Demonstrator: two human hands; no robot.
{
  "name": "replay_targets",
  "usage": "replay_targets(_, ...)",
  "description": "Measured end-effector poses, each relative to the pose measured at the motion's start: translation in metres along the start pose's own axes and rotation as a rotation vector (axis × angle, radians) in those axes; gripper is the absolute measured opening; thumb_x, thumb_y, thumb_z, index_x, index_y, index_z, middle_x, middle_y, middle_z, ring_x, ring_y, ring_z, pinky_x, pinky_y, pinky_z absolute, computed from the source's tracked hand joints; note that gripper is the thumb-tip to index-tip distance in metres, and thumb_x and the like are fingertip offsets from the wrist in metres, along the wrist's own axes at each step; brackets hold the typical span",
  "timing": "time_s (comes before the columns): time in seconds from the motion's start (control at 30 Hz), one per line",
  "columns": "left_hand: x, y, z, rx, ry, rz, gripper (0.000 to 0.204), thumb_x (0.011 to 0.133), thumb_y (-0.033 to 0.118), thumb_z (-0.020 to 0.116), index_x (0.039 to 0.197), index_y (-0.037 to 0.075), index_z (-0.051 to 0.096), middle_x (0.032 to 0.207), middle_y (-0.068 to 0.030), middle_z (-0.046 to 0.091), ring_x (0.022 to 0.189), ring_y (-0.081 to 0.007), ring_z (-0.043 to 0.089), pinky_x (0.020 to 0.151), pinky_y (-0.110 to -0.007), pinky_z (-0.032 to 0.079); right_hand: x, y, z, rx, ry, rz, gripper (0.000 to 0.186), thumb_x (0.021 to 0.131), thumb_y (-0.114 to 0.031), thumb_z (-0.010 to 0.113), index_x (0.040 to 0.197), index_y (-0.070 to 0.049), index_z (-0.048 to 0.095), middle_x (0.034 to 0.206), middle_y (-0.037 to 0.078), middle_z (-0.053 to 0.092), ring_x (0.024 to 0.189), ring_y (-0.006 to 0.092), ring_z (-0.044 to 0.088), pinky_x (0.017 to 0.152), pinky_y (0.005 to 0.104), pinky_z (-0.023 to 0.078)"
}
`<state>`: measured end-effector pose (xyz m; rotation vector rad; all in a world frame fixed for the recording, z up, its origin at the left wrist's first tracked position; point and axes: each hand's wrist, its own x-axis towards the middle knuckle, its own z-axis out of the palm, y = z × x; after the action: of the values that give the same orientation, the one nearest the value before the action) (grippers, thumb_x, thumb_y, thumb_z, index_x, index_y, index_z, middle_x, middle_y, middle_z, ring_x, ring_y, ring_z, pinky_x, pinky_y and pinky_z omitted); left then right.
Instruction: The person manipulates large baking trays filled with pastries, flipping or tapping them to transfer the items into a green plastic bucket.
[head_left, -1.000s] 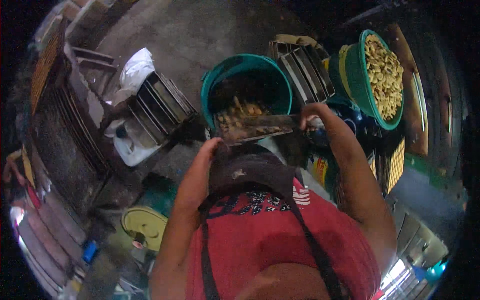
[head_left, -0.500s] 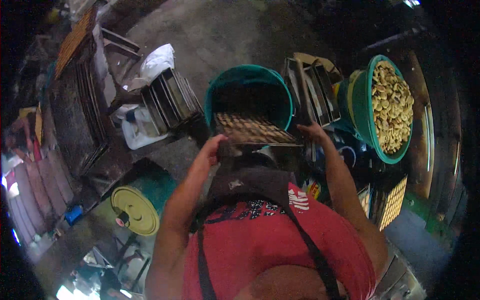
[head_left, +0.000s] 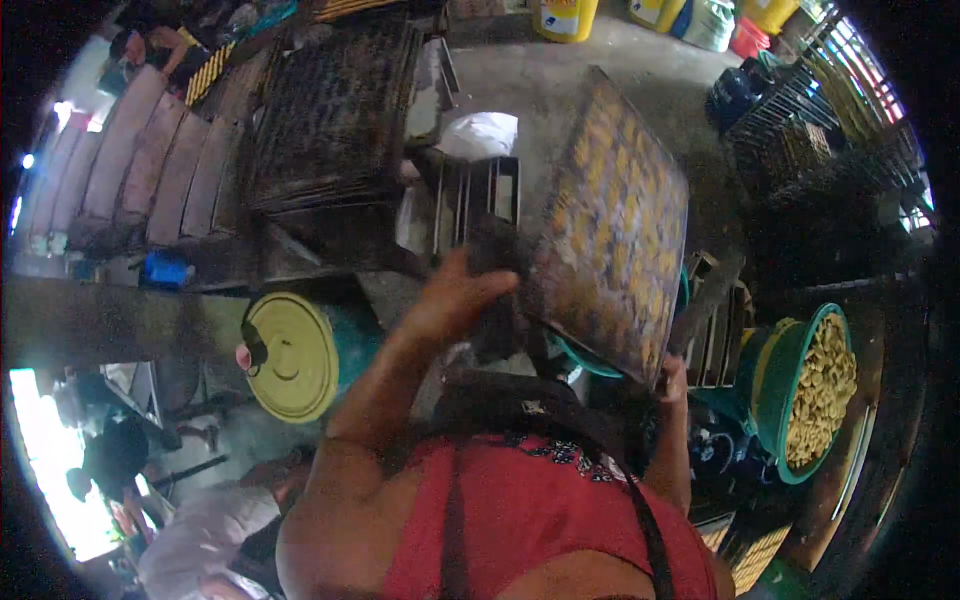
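My right hand (head_left: 672,378) is closed on the lower right corner of a large baking tray (head_left: 615,230). The tray stands steeply tilted, its dark face marked with rows of yellow-brown round patches. Off the tray's left edge is my left hand (head_left: 462,298), thumb and fingers apart and somewhat blurred. A dark shape (head_left: 492,245) lies just beyond its fingers, too dim to name. Behind the tray shows part of a green basin (head_left: 590,362), its inside mostly hidden.
A green basin heaped with round biscuits (head_left: 825,390) stands at right, beside a slatted rack (head_left: 715,340). At left are a yellow-lidded drum (head_left: 292,358) and a stack of dark trays (head_left: 335,120). A person in a white shirt (head_left: 205,545) is at lower left.
The tray has risen from lying over the green basin to a steep tilt. My left hand has come off its edge; my right hand still grips it. The view has swung left.
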<state>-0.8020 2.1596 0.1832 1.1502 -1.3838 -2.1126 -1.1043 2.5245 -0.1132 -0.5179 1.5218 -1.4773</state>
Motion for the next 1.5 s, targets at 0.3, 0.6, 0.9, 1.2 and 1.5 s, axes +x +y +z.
replay_targets(0.3, -0.024, 0.0, -0.297, 0.137, 0.461, 0.38, 0.039, 0.075, 0.021, 0.06, 0.108, 0.001, 0.055, 0.102, -0.0084, 0.057, 0.091, -0.0211, 0.055, 0.08, -0.036, 0.044, 0.097, -0.174, 0.332, 0.501, 0.049, -0.291, 0.038, 0.078, -0.019, 0.057, 0.112, -0.003, 0.052, 0.107, 0.012, 0.057, 0.095, 0.0281, 0.055, 0.086, 0.0397, 0.043)
replay_targets(0.6, 0.068, 0.03, -0.504, 0.506, 0.609, 0.053, 0.048, 0.078, 0.044, 0.057, 0.101, 0.001, 0.06, 0.097, -0.0103, 0.06, 0.083, -0.0231, 0.058, 0.075, -0.037, 0.044, 0.147, -0.289, 0.505, 0.223, -0.224, -0.16, 0.034, 0.078, -0.02, 0.06, 0.104, 0.001, 0.053, 0.098, 0.011, 0.059, 0.084, 0.024, 0.059, 0.079, 0.0396, 0.044)
replay_targets(0.9, -0.009, -0.07, -0.22, 0.529, 0.509, 0.737, 0.053, 0.079, 0.038, 0.06, 0.111, -0.003, 0.045, 0.099, -0.0187, 0.053, 0.087, -0.029, 0.053, 0.079, -0.04, 0.039, -0.033, -0.138, 0.308, -0.111, 0.125, -0.166, 0.048, 0.073, -0.006, 0.06, 0.117, 0.001, 0.043, 0.086, 0.009, 0.055, 0.08, 0.0191, 0.055, 0.075, 0.0301, 0.046)
replay_targets(1.2, -0.014, -0.169, 0.018, 0.814, -0.272, 0.037, 0.089, 0.076, 0.044, 0.06, 0.137, 0.0, 0.013, 0.136, -0.0204, 0.027, 0.12, -0.0324, 0.035, 0.1, -0.041, 0.026, -0.321, 0.028, 0.21, -0.125, 1.069, -0.214, 0.046, 0.071, -0.011, 0.069, 0.11, 0.0, 0.047, 0.087, 0.005, 0.057, 0.073, 0.0146, 0.055, 0.069, 0.0291, 0.047)
replay_targets(1.5, -0.088, -0.257, 0.283, 0.78, -1.083, -0.12, 0.094, 0.068, 0.041, 0.069, 0.136, 0.0, 0.019, 0.121, -0.0192, 0.046, 0.094, -0.026, 0.055, 0.084, -0.041, 0.041, -0.476, 0.09, 0.186, 0.784, 1.612, -0.227, 0.034, 0.074, -0.012, 0.063, 0.1, 0.003, 0.05, 0.088, 0.012, 0.061, 0.08, 0.0236, 0.06, 0.074, 0.0364, 0.048)
